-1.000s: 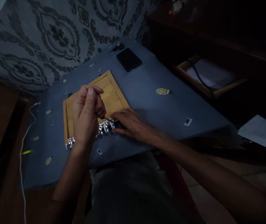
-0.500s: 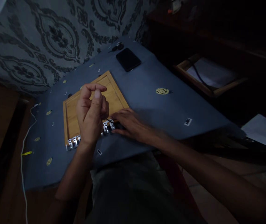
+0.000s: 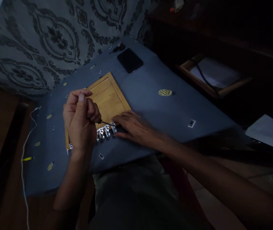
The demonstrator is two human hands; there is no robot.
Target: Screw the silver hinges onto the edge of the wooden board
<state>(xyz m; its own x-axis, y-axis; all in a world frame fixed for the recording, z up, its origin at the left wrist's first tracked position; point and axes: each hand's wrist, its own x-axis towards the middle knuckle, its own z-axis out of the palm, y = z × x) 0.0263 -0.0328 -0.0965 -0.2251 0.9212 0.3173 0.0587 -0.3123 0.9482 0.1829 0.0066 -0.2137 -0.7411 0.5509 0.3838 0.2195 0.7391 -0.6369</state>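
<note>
My left hand [image 3: 80, 119] is closed in a fist, raised over the left part of a wooden board [image 3: 109, 99]. It grips a screwdriver [image 3: 106, 123], whose thin dark shaft slants down to the right; the handle is hidden in the fist. The tip meets the rightmost of several shiny metal hooks [image 3: 107, 131] lined up along the board's near edge. My right hand [image 3: 135, 127] rests at the board's near right corner. Its fingers are stretched over the board and the thumb is apart, beside that last hook. My left forearm hides the middle of the row.
A blue cloth with pineapple prints [image 3: 148, 99] covers the table. Farther back lie a black tablet-like device [image 3: 130, 60] and a small dark object with a cord [image 3: 120, 47]. A white cable [image 3: 23, 156] hangs at the left edge. An open drawer [image 3: 216, 75] stands at the right.
My left hand has moved left and slightly down, bringing the screwdriver shaft and more hooks into sight. My right hand stays at the corner.
</note>
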